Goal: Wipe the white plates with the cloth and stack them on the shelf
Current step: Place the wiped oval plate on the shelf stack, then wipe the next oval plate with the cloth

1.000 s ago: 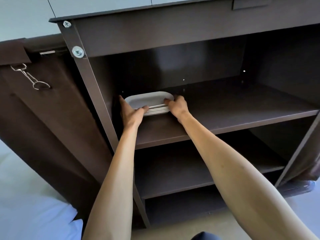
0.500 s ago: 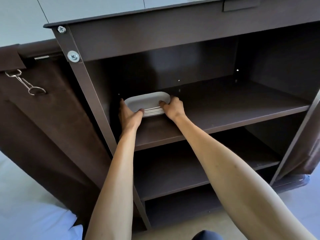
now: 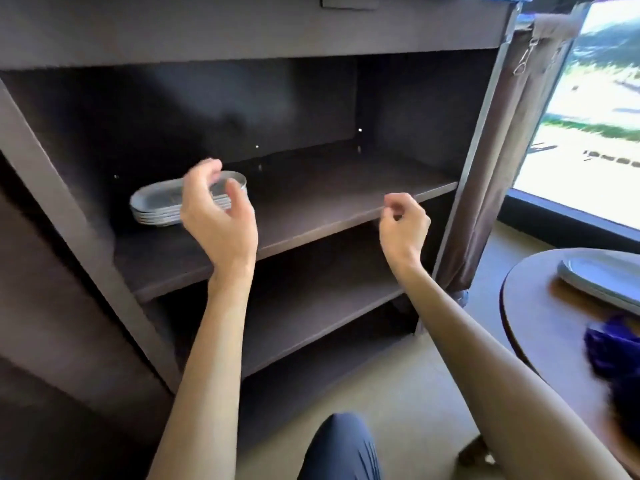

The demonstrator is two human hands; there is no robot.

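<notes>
A stack of several white oval plates (image 3: 157, 204) rests on the left part of the dark upper shelf (image 3: 332, 199). My left hand (image 3: 218, 216) hovers in front of the stack, fingers apart and curled, holding nothing and hiding the stack's right end. My right hand (image 3: 403, 225) hangs in front of the shelf's front edge, further right, fingers loosely curled and empty. At the right edge, another white plate (image 3: 602, 275) lies on a round brown table (image 3: 540, 317), and a dark blue cloth (image 3: 613, 348) lies crumpled nearer to me on that table.
The dark brown cabinet has two lower shelves (image 3: 311, 306) and a metal frame post (image 3: 481, 133) on its right with a brown fabric flap. A bright window (image 3: 588, 116) stands at the right. My knee (image 3: 341, 448) shows at the bottom, above a beige floor.
Both hands have let go of the plate stack and pulled back from the shelf. The view has swung right, bringing the round table, plate and cloth into sight.
</notes>
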